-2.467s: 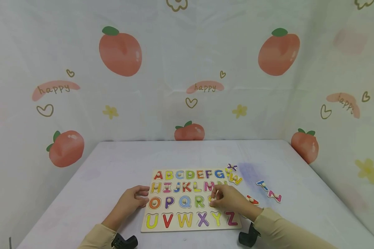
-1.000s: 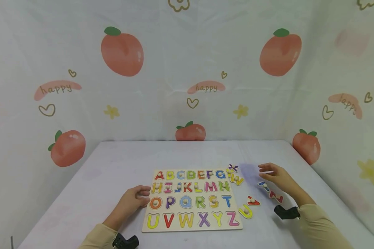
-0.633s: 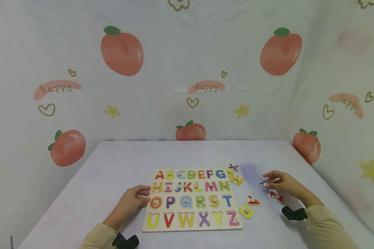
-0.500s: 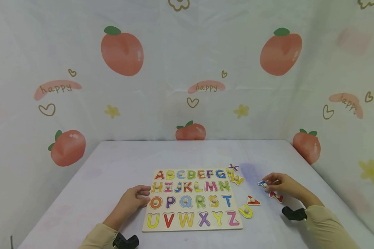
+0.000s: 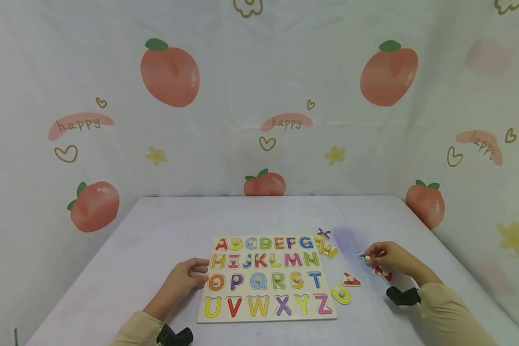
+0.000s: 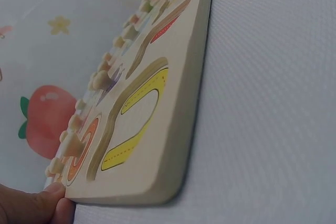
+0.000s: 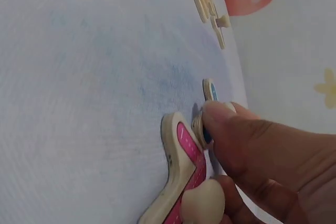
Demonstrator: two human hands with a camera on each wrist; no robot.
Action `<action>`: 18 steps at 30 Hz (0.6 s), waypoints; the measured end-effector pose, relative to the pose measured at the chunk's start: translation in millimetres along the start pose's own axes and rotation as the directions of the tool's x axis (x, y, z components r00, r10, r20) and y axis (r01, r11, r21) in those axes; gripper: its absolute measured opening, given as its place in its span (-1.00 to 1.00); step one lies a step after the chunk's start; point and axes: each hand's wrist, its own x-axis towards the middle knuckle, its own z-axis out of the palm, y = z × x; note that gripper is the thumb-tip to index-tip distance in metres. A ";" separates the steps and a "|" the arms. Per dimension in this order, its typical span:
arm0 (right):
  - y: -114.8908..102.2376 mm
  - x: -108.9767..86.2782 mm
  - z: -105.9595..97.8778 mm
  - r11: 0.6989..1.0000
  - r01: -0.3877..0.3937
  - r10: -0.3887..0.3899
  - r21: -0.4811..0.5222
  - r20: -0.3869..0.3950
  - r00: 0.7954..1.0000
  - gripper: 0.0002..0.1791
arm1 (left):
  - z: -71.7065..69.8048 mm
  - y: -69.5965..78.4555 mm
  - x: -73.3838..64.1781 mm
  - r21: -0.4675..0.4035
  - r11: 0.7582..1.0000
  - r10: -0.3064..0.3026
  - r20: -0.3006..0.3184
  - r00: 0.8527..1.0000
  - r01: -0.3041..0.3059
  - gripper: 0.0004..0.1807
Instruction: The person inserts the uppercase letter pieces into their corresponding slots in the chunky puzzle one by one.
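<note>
The wooden alphabet puzzle board (image 5: pixel 264 315) lies on the table with knobbed letters in its upper rows; the T place and the bottom row show no knobs. My left hand (image 5: pixel 181 283) touches its left edge, thumb (image 6: pixel 50 195) near the corner by the orange O (image 6: pixel 86 150). To the right of the board, my right hand (image 5: pixel 391 257) pinches the blue T piece (image 7: pixel 213 92) between thumb and fingers; part of the piece is hidden. Just below that hand lies the pink Z piece (image 5: pixel 383 275), its knob (image 7: pixel 203 202) close to the fingers.
Loose pieces lie along the board's right side: a purple X (image 5: pixel 324 233), a yellow W (image 5: pixel 329 249), a yellow Y partly covered, a red V (image 5: pixel 351 279) and a yellow U (image 5: pixel 341 294). A patterned cloth wall (image 5: pixel 225 168) stands behind the table.
My right hand has left the S on the board, moved right and come down on the blue T, which now looks tilted in its fingers. The left hand stays put.
</note>
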 end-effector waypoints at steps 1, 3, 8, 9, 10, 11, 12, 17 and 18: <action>-0.4 0.3 0.2 1.000 0.001 -0.001 -0.012 -0.010 1.000 -0.76 | 0.1 -0.1 0.0 0.003 1.000 0.000 0.000 1.000 0.000 -0.55; -1.4 1.1 0.3 0.999 0.015 -0.016 -0.042 -0.029 0.999 -0.79 | 0.1 -0.2 0.1 0.004 1.000 0.001 -0.001 1.000 -0.001 -0.54; -12.2 1.7 1.9 0.995 0.077 -0.082 -0.064 -0.085 0.993 -0.81 | 0.0 -1.0 0.3 0.005 1.000 0.000 -0.002 1.000 0.000 -0.55; -15.9 1.5 2.9 0.994 0.095 -0.100 -0.058 -0.094 0.991 -0.80 | -0.2 -1.0 0.2 0.004 1.000 0.001 -0.001 1.000 -0.001 -0.55; -20.2 1.1 4.2 0.992 0.111 -0.116 -0.052 -0.103 0.988 -0.78 | -0.4 -0.6 -0.1 0.004 1.000 0.001 -0.001 1.000 -0.001 -0.55; -25.0 0.6 6.0 0.991 0.129 -0.133 -0.044 -0.110 0.985 -0.77 | -0.6 -0.4 -0.4 0.006 1.000 0.002 0.001 1.000 -0.002 -0.55; -30.3 0.1 8.3 0.990 0.139 -0.142 -0.036 -0.118 0.983 -0.76 | -0.8 -0.1 -0.6 0.009 1.000 0.004 0.002 1.000 -0.004 -0.55; -57.2 -0.4 26.2 0.991 0.128 -0.123 0.030 -0.140 0.982 -0.74 | -0.6 1.5 -1.1 0.008 1.000 -0.005 0.000 1.000 0.005 -0.54; -62.1 -0.3 30.7 0.991 0.127 -0.121 0.035 -0.139 0.983 -0.73 | -0.5 1.4 -1.0 0.009 1.000 -0.004 0.000 1.000 0.004 -0.54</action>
